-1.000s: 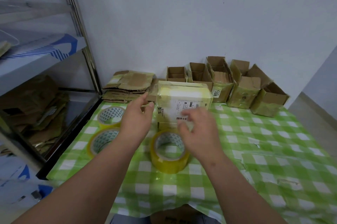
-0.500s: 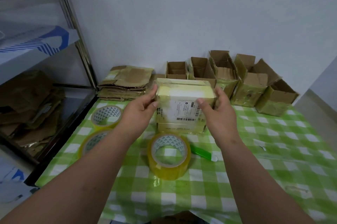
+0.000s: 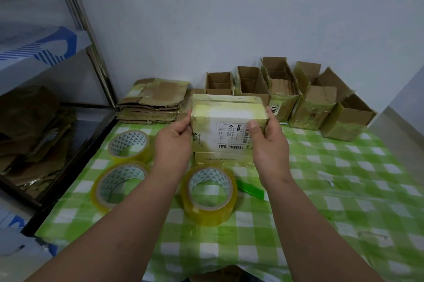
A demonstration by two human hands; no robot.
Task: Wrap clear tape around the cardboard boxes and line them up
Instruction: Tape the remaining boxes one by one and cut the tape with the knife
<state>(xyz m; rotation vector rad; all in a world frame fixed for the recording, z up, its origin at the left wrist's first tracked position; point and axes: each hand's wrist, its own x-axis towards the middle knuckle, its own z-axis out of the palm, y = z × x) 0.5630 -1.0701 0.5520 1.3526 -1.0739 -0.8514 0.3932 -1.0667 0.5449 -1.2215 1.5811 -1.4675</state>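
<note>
- I see the left hand (image 3: 174, 141) and right hand (image 3: 269, 144) clamped on opposite sides of the taped box (image 3: 229, 130), which stands on the bench (image 3: 321, 190) at centre, just beyond the nearest tape roll (image 3: 209, 192).
- This box is shut and glossy with tape; I judge its wrapping done or nearly so.
- Five open boxes (image 3: 284, 89) stand in a row along the far edge, some partly taped; I judge them still to be closed and wrapped.
- A flattened carton stack (image 3: 152, 102) lies at far left.
- Two spare rolls (image 3: 125, 167) sit left.
- The bench carries a green checked cloth; a plain pale wall stands behind and metal shelving (image 3: 68, 29) stands left.
</note>
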